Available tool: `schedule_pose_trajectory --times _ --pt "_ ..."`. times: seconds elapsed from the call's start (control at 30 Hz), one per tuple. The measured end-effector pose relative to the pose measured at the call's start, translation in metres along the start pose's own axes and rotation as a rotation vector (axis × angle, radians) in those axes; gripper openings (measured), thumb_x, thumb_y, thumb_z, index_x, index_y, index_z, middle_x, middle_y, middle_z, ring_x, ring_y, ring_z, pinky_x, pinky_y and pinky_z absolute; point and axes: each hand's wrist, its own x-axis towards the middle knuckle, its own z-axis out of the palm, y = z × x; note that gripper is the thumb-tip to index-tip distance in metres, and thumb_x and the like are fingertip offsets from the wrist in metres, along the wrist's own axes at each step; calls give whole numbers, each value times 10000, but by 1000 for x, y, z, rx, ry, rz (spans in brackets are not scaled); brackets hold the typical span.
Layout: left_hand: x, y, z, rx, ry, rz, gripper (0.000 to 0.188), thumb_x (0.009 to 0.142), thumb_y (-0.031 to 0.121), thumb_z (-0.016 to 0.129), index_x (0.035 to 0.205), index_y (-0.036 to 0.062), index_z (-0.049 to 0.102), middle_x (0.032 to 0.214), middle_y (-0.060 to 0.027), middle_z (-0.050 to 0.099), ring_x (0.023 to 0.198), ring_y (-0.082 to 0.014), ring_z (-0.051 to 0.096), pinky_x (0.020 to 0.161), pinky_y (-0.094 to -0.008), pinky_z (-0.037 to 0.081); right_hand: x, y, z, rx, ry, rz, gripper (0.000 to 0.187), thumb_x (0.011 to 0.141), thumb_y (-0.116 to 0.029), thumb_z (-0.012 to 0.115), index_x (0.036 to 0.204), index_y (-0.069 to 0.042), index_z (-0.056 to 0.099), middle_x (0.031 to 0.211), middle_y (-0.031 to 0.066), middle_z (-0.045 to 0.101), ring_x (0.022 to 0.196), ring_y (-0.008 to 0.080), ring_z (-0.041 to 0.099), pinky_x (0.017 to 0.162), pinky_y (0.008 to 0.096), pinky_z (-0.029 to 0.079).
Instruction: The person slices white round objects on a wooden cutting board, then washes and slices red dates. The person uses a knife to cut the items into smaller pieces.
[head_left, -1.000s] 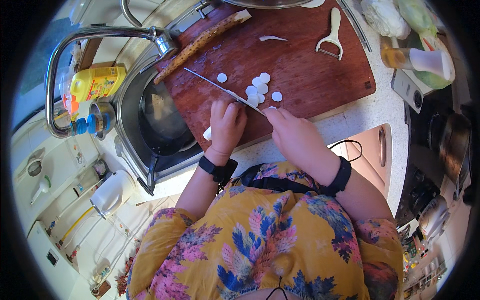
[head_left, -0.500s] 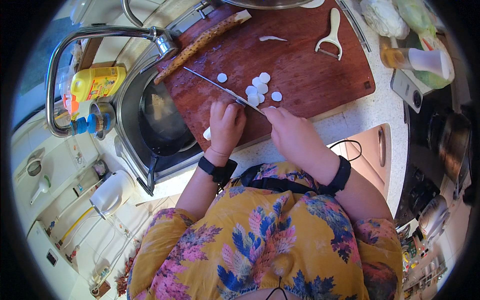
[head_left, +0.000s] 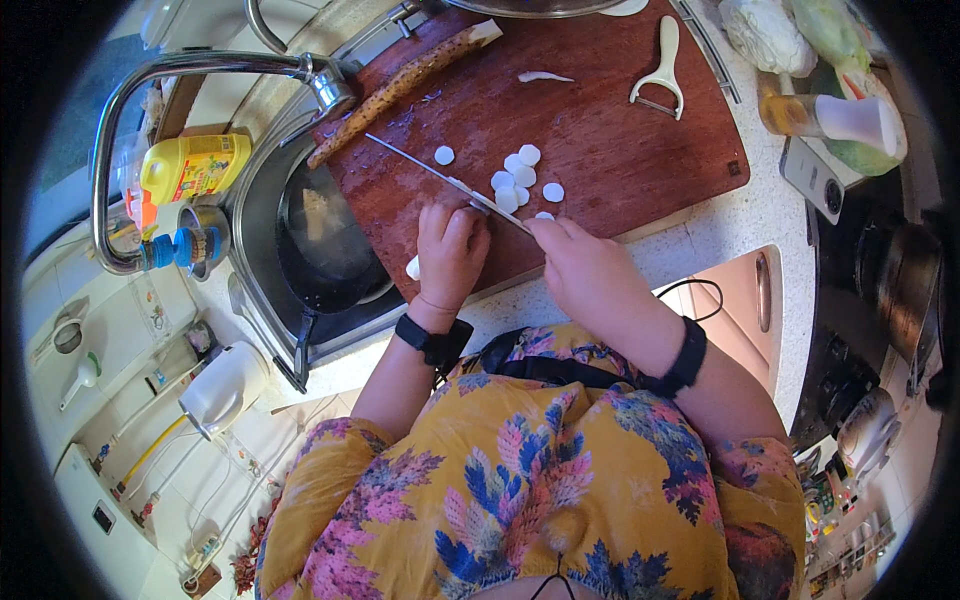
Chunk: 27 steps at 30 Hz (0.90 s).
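A dark reddish-brown wooden cutting board (head_left: pixel 625 155), smooth and wet in patches, spreads beyond the fingers, its left side reaching over the sink that holds a round black pan (head_left: pixel 330 285). Along the board's far left lies a long unpeeled root (head_left: pixel 400 92), rough, brown and speckled, with a pale, bared far end, well apart from both hands. Nearer, a thin straight knife (head_left: pixel 420 166) slants from far left to near right; the right hand (head_left: pixel 590 262) has its fingers closed round the handle. The left hand (head_left: pixel 455 245) curls its fingers over a smooth white root piece (head_left: pixel 413 268), whose near-left end pokes out beside the palm. A pale plastic peeler (head_left: pixel 663 75) lies at far right. Just beyond the blade sit flat, roundish white slices (head_left: pixel 524 176), several clustered and overlapping, others apart.
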Motion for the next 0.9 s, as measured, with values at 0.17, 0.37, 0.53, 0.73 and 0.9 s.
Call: schedule_pose_trajectory --times 0.17,0.37,0.53,0.73,0.9 --pt "-4 -4 1 12 -12 -30 204 703 10 717 865 49 599 949 -142 575 852 -347 531 725 -419 443 -17 -7 -10 -5 -21 -28 373 859 -49 532 1231 -53 506 1041 178 620 818 399 640 694 486 537" --pt "-5 -4 -1 -11 -34 -23 235 701 11 716 914 53 625 993 -152 590 871 -350 539 736 -425 445 5 -3 10 -33 41 -62 206 889 -69 477 1095 -60 479 936 175 596 752 392 652 626 493 530" --pt "-5 -4 0 -8 7 -22 210 697 -2 705 869 47 593 933 -141 572 837 -346 531 707 -417 443 -12 -9 -5 -25 16 -52 201 886 -65 475 1086 -53 477 929 173 599 751 388 654 626 491 532" --pt "-5 -3 -2 8 -7 -28 203 696 -1 704 849 48 579 888 -131 557 825 -339 530 701 -418 442 4 -9 9 -50 34 -70 188 886 -60 468 1073 -53 483 928 170 600 753 381 657 621 477 535" --pt "-5 -3 -2 26 -1 -21 199 699 1 699 847 50 574 860 -123 543 812 -332 525 691 -417 441 6 -5 10 -35 42 -72 249 877 -63 495 1126 -51 490 960 175 605 771 382 652 644 476 539"
